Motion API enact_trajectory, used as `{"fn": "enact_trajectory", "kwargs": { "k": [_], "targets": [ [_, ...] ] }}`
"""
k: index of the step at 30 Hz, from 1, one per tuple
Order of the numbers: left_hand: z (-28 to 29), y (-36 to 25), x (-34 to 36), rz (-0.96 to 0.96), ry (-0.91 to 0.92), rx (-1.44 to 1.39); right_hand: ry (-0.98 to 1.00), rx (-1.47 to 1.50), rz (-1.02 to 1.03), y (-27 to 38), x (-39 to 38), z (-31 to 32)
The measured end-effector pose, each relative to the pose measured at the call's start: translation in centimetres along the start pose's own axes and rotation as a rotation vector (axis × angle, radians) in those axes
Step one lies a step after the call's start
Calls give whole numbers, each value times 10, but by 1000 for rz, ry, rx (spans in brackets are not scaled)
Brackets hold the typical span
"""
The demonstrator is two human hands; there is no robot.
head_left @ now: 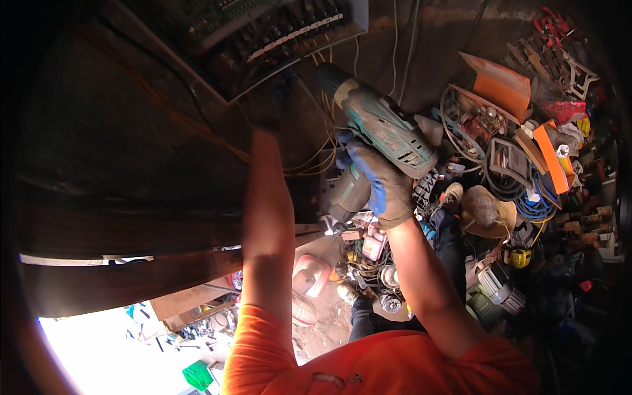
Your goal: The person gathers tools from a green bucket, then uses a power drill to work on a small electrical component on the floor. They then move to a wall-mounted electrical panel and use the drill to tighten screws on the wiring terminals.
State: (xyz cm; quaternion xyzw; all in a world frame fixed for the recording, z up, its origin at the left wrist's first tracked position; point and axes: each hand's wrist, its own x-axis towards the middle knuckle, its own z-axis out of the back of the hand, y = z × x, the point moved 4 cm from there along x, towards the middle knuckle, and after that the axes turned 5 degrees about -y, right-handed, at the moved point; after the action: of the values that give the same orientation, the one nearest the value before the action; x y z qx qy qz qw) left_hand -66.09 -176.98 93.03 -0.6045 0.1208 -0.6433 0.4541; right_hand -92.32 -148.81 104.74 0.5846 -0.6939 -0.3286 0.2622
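Note:
A dusty teal and dark grey power drill (385, 122) is gripped by my right hand (384, 181), in a blue and grey work glove. The drill's front end points up and left, beside thin yellow wires (328, 105) hanging from an open electrical box (230, 89). Inside the box a row of terminals (296, 31) runs under a green circuit board (230, 23). My left hand (268, 117) reaches up just below the box's lower edge. Deep shadow hides its fingers, so what it touches cannot be made out.
Dark cables (191, 99) cross the wall at left. On the right lie orange metal pieces (503, 85), a coiled blue cable (536, 207), a straw-coloured hat (488, 210), a yellow tape measure (520, 258) and a finned motor (500, 289). A pink-rimmed fan (311, 276) stands near my feet.

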Motion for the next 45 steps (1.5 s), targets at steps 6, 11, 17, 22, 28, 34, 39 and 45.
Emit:
{"fn": "enact_trajectory", "kwargs": {
  "k": [6,11,17,22,28,34,39,45],
  "targets": [
    [-4,-23,-8,217,117,-153,33,-303,391,31,-7,-16],
    [-1,-27,-3,-163,-80,117,124,-493,519,33,-16,-32],
    [-7,-112,-10,-174,38,-1,133,-494,585,25,-10,-14],
    [10,-104,-6,-369,18,247,102,-435,517,12,-14,-16],
    [2,-110,-11,-458,-57,479,43,-819,852,52,-16,-34],
    [1,-124,-12,-469,-106,505,80,-850,882,50,-15,-37],
    [-27,-96,-7,-21,-76,-521,113,-917,960,54,-18,-41],
    [-25,-86,-3,-55,-100,-524,159,-1476,1159,39,-16,-43]
  ]
}}
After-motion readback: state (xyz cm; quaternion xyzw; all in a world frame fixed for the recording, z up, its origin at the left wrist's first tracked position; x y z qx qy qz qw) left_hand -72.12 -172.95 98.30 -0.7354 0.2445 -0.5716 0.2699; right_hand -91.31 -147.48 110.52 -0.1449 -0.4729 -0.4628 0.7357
